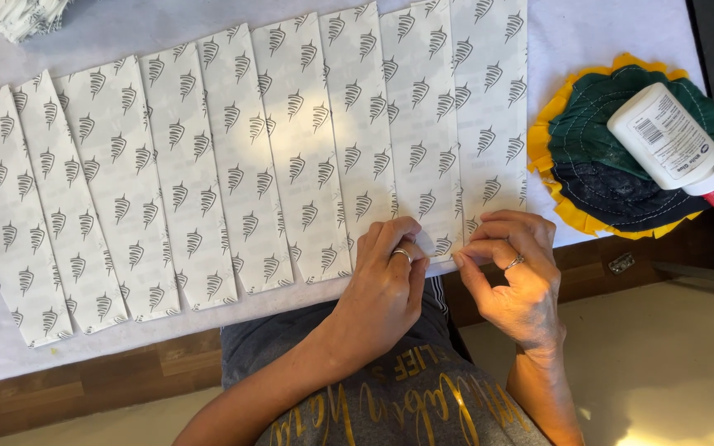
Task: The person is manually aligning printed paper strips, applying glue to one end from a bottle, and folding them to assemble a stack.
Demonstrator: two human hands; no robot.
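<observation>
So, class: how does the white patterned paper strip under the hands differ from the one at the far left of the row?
The white patterned paper strip under the hands lies nearly upright; the far-left strip slants. Left hand and right hand pinch the first strip's bottom end; the far-left strip lies untouched. Both share the same grey motif.

left hand (386, 277), right hand (516, 268), fingertips pinched together

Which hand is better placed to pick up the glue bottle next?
Probably the right hand. It sits on the same side as the white glue bottle, which lies on the round fabric mat. The left hand is farther away, pressing on the folded paper strip.
</observation>
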